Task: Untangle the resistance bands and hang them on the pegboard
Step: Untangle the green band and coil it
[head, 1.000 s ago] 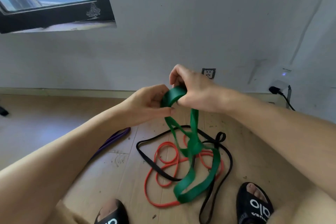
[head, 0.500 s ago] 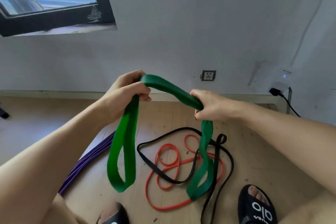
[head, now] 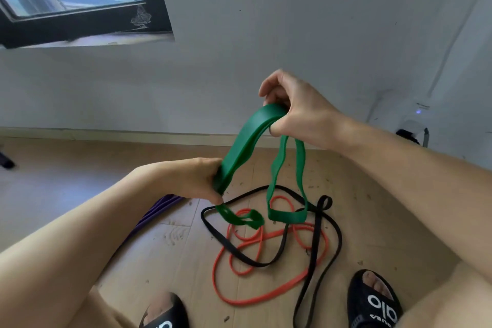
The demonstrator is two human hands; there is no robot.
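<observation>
The person holds the green band (head: 241, 150) doubled in the air above the floor (head: 186, 261). The left hand (head: 191, 178) has its grip curled round the lower fold; the right hand (head: 295, 112), higher, pinches the upper fold. Two green loops hang down. Below lie the tangled red band (head: 255, 301) and black band (head: 316, 250), with a purple band (head: 157, 209) beside the left forearm.
</observation>
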